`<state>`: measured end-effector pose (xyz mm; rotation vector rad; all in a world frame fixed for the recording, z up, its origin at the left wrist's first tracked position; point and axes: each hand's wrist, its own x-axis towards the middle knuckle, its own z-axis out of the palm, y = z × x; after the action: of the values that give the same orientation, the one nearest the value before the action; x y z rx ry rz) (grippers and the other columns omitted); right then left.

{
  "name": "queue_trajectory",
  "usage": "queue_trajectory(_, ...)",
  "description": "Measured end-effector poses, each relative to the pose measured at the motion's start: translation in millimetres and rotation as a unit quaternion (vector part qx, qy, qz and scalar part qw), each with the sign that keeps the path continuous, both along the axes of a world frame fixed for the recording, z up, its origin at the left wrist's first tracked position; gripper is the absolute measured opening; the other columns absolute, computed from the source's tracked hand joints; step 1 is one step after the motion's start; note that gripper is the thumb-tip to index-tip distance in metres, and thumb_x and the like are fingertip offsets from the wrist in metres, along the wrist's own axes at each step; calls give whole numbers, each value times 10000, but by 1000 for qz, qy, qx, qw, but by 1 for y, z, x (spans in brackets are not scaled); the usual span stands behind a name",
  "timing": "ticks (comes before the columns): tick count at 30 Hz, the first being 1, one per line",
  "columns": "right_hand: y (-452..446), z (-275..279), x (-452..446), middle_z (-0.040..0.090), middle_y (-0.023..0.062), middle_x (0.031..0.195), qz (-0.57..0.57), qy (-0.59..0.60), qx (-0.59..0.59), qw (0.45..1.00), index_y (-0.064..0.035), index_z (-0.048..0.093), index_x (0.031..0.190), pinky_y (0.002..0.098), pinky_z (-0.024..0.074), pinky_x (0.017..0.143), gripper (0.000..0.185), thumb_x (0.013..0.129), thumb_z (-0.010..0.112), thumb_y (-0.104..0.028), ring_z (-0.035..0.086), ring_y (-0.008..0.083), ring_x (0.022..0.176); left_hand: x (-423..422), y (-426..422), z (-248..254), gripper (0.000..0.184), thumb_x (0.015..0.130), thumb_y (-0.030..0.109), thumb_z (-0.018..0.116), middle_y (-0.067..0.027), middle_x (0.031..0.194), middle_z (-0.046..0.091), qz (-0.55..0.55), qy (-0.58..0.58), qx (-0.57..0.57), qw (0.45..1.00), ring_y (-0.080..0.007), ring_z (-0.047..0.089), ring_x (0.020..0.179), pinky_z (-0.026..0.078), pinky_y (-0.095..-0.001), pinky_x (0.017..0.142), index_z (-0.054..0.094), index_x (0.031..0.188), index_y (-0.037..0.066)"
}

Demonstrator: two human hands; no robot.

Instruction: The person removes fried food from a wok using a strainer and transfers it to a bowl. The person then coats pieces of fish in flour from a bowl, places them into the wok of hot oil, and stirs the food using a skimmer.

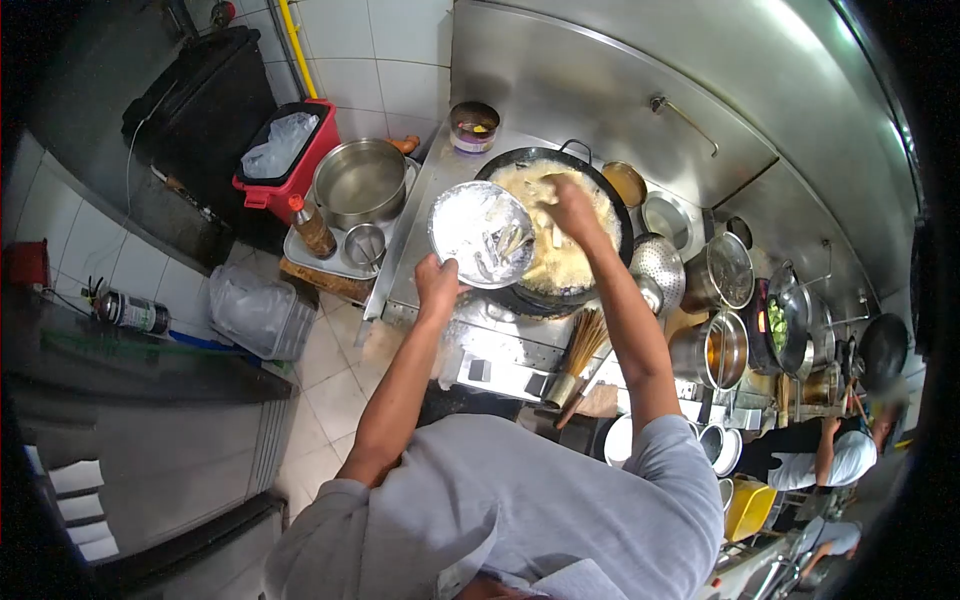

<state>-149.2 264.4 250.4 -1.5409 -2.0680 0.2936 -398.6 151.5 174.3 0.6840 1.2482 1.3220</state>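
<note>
My left hand (438,284) grips the near left rim of a metal bowl (470,235), which holds white powder and several coated strips. The bowl is tilted beside and partly over the left edge of a large black wok (625,235). Foaming yellowish oil (575,265) with pieces in it fills the wok. Over the oil, toward its upper part, is my right hand (570,208), its fingers pointing down and drawn together around a pale piece too small to name.
A bamboo brush (585,345) lies below the wok. To the right are a perforated ladle (657,265), several pots (710,350) and a pan with green vegetables (778,322). A large steel pot (360,180) and a sauce bottle (312,228) stand left. A co-worker (850,458) is at far right.
</note>
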Motion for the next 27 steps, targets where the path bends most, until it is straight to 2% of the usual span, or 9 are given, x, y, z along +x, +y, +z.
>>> queue_trajectory(1, 0, -8, -14, 637, 193, 1197, 86, 6, -9, 996, -25, 626, 1217, 423, 491, 949, 545, 735, 821, -189, 614, 345, 1088, 3, -1, 5, 177, 883, 31, 514, -166, 916, 648, 3, 13, 3, 1000, -240, 681, 749, 634, -378, 609, 584, 1003, -78)
queue_trajectory(3, -6, -8, -41, 606, 206, 1261, 245, -112, 7, 963, 6, 617, 1217, 434, 451, 1015, 638, 700, 838, -296, 555, 360, 1197, 6, -1, 12, 174, 881, 32, 514, -167, 897, 651, -1, 27, 7, 1000, -234, 679, 731, 630, -368, 587, 586, 996, -79)
queue_trajectory(6, -26, -9, -61, 528, 189, 1355, 243, -331, 84, 908, -73, 483, 1383, 482, 386, 1074, 959, 643, 807, -588, 480, 379, 1287, 6, 0, 14, 227, 897, 25, 494, -157, 985, 665, -29, 72, 1, 997, -239, 700, 788, 628, -378, 593, 586, 1088, -56)
queue_trajectory(7, -27, -3, -66, 528, 189, 1355, 242, -331, 84, 908, -73, 483, 1383, 482, 386, 1074, 959, 643, 807, -588, 480, 379, 1287, 6, 1, 13, 214, 896, 27, 498, -149, 960, 665, -22, 71, 7, 997, -228, 694, 764, 626, -376, 585, 592, 1069, -58)
queue_trajectory(9, -30, 7, -75, 492, 256, 1369, 163, -330, -130, 921, -57, 400, 1436, 532, 408, 1051, 1133, 570, 809, -663, 500, 449, 1253, 4, -1, 12, 203, 895, 28, 502, -141, 935, 666, -11, 67, 11, 998, -216, 688, 741, 624, -374, 576, 597, 1051, -59)
queue_trajectory(12, -31, -8, -81, 485, 296, 1343, 137, -269, -235, 924, -53, 382, 1440, 542, 417, 1037, 1179, 553, 795, -710, 488, 479, 1255, 1, -2, 6, 185, 889, 27, 505, -135, 896, 665, 11, 55, 16, 998, -211, 686, 719, 628, -376, 579, 608, 1016, -60)
queue_trajectory(14, -41, -23, -91, 461, 318, 1353, 111, -269, -234, 928, -47, 341, 1457, 542, 437, 1016, 1157, 577, 820, -627, 495, 484, 1245, 1, 2, -6, 176, 880, 24, 508, -143, 888, 663, 9, 48, 16, 999, -210, 683, 711, 632, -380, 583, 610, 994, -65)
queue_trajectory(17, -54, -24, -105, 439, 316, 1331, 35, -210, -245, 946, -132, 314, 1425, 496, 528, 910, 1019, 601, 845, -410, 588, 490, 1113, 4, -1, -4, 172, 877, 19, 510, -149, 891, 659, 25, 12, 27, 999, -219, 682, 710, 636, -385, 590, 600, 994, -69)
queue_trajectory(27, -48, -34, -109, 476, 298, 1234, 3, -168, -208, 964, -121, 438, 1271, 494, 549, 845, 704, 686, 795, -283, 643, 489, 977, 0, 0, 6, 189, 883, 23, 509, -172, 948, 656, 14, 24, 7, 1000, -263, 696, 755, 635, -398, 602, 579, 1029, -75)
